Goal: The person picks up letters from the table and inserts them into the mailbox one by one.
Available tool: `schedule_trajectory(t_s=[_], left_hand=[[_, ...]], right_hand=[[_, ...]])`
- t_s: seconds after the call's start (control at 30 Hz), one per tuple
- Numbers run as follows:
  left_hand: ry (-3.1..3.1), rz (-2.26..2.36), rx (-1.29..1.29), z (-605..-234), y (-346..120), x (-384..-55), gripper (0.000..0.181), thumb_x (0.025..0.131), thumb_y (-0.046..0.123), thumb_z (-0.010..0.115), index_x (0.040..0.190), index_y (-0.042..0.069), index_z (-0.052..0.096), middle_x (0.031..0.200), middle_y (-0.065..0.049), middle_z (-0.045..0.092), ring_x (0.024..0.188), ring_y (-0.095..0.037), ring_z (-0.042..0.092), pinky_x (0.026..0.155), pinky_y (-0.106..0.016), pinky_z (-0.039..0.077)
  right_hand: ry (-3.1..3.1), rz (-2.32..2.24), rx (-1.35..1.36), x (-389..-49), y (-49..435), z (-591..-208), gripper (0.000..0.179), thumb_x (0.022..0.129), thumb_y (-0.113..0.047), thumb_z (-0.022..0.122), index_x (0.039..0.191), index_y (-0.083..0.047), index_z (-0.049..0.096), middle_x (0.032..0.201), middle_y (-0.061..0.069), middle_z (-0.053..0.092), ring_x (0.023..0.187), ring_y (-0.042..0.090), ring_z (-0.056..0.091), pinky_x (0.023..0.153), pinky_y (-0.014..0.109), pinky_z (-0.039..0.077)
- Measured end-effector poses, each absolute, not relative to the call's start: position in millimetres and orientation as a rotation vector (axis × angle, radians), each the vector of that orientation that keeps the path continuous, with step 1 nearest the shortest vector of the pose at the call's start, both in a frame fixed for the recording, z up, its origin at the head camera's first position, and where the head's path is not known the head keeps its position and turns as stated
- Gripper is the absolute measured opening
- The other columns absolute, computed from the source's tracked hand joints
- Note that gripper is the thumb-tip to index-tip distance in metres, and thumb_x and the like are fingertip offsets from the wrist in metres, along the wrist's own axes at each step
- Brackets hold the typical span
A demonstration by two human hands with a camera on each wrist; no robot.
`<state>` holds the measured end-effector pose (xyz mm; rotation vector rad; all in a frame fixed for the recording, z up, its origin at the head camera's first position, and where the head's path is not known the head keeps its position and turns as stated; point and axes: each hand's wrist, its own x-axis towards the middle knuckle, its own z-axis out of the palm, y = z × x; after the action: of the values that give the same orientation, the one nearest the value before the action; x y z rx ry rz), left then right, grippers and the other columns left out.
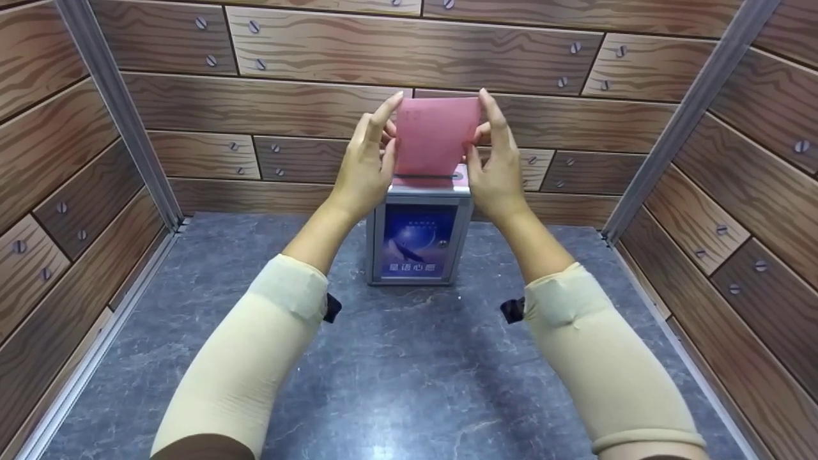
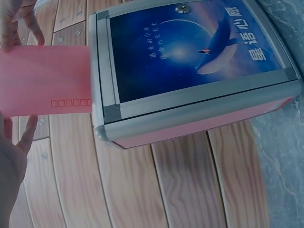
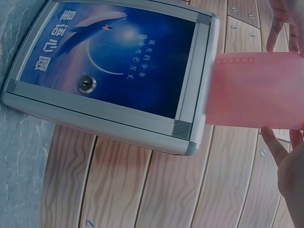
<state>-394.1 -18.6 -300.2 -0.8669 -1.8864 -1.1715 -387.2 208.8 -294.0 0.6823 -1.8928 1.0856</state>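
A pink envelope [image 1: 438, 134] stands upright over a metal-framed letter box [image 1: 418, 243], its lower edge right at the dark slot [image 1: 427, 176] in the top. My left hand [image 1: 367, 163] holds the envelope's left edge between thumb and fingers, and my right hand [image 1: 498, 169] pinches its right edge the same way. Both index fingers reach up to the top corners. In the left wrist view, a row of small red squares [image 2: 71, 103] is printed along one edge of the envelope. The box's front door [image 3: 109, 61] bears a blue whale picture, white characters and a round lock [image 3: 87, 85].
The box stands on a grey marbled floor [image 1: 396, 364] near the back wall [image 1: 319, 105], which has a wood-plank print with screw heads. Similar side walls [image 1: 64, 211] rise at left and right, joined by grey metal corner posts [image 1: 677, 108].
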Motion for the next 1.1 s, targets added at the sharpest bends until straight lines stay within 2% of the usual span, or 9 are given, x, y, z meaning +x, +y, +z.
schedule_trajectory(t_s=[0.2,0.27,0.5,0.67,0.83,0.97,1.1], left_hand=[[-1.933,-1.167,-0.838,-310,-20,-403,0.056,0.107,0.001,0.051,0.157,0.024,0.039,0.112,-0.016,0.058,0.095,-0.025,0.058,0.086,-0.030,0.055],[-1.937,-1.167,-0.828,-313,-19,-405,0.056,0.107,0.001,0.052,0.156,0.024,0.039,0.112,-0.015,0.059,0.095,-0.025,0.058,0.086,-0.031,0.055],[-1.971,-1.097,-0.785,-322,-17,-410,0.054,0.108,0.002,0.053,0.154,0.027,0.040,0.112,-0.015,0.062,0.094,-0.028,0.064,0.084,-0.035,0.058],[-2.015,-1.043,-0.777,-330,-18,-415,0.051,0.109,0.004,0.054,0.153,0.027,0.043,0.113,-0.015,0.064,0.096,-0.028,0.068,0.084,-0.038,0.061],[-2.049,-1.017,-0.774,-337,-21,-418,0.049,0.108,0.004,0.056,0.152,0.026,0.045,0.112,-0.015,0.066,0.088,-0.026,0.075,0.082,-0.038,0.064],[-2.067,-0.991,-0.767,-340,-23,-422,0.047,0.108,0.007,0.057,0.150,0.026,0.046,0.112,-0.015,0.067,0.093,-0.026,0.077,0.084,-0.040,0.065],[-2.087,-0.929,-0.732,-343,-25,-425,0.046,0.108,0.008,0.059,0.148,0.026,0.046,0.112,-0.014,0.069,0.100,-0.029,0.074,0.088,-0.042,0.063]], right_hand=[[-1.934,1.128,0.652,-395,206,-305,0.067,0.101,0.007,0.061,0.163,-0.009,0.041,0.103,0.005,0.059,0.094,0.012,0.065,0.076,0.018,0.060],[-1.941,1.129,0.634,-397,205,-308,0.067,0.101,0.007,0.062,0.162,-0.011,0.042,0.102,0.002,0.058,0.093,0.013,0.066,0.077,0.018,0.060],[-1.985,1.135,0.606,-407,210,-318,0.067,0.100,0.006,0.065,0.160,-0.016,0.042,0.101,0.006,0.059,0.093,0.019,0.067,0.083,0.020,0.060],[-2.007,1.113,0.581,-413,213,-326,0.066,0.100,0.004,0.067,0.157,-0.020,0.044,0.100,0.005,0.059,0.092,0.018,0.068,0.082,0.020,0.060],[-2.025,1.068,0.581,-417,214,-335,0.064,0.100,0.006,0.067,0.151,-0.025,0.043,0.099,0.006,0.060,0.092,0.021,0.069,0.080,0.020,0.057],[-2.039,1.015,0.577,-422,214,-339,0.062,0.100,0.002,0.068,0.147,-0.028,0.041,0.100,0.012,0.061,0.091,0.025,0.068,0.082,0.029,0.056],[-2.056,0.949,0.574,-425,212,-342,0.056,0.101,-0.001,0.068,0.145,-0.025,0.041,0.101,0.016,0.063,0.092,0.029,0.066,0.086,0.041,0.056]])
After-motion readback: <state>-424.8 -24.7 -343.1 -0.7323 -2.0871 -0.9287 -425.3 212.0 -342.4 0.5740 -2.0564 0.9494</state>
